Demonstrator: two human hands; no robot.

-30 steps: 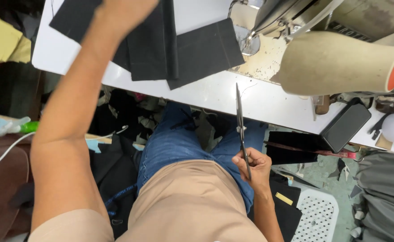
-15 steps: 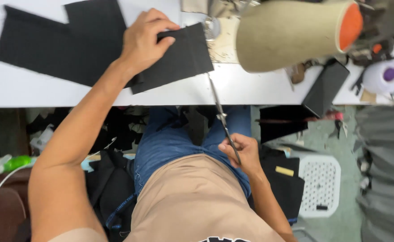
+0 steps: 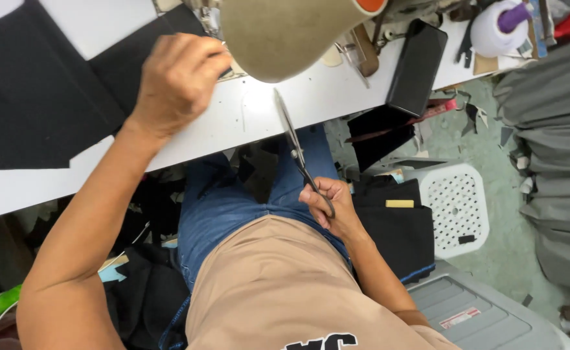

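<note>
Right hand grips scissors; left hand presses black fabric.

I think this is a sewing workshop. I see a white work table with flat pieces of black cloth on it. A big cone of thread stands there, and long scissors. Cloth scraps lie on the floor, beside grey fabric.
</note>
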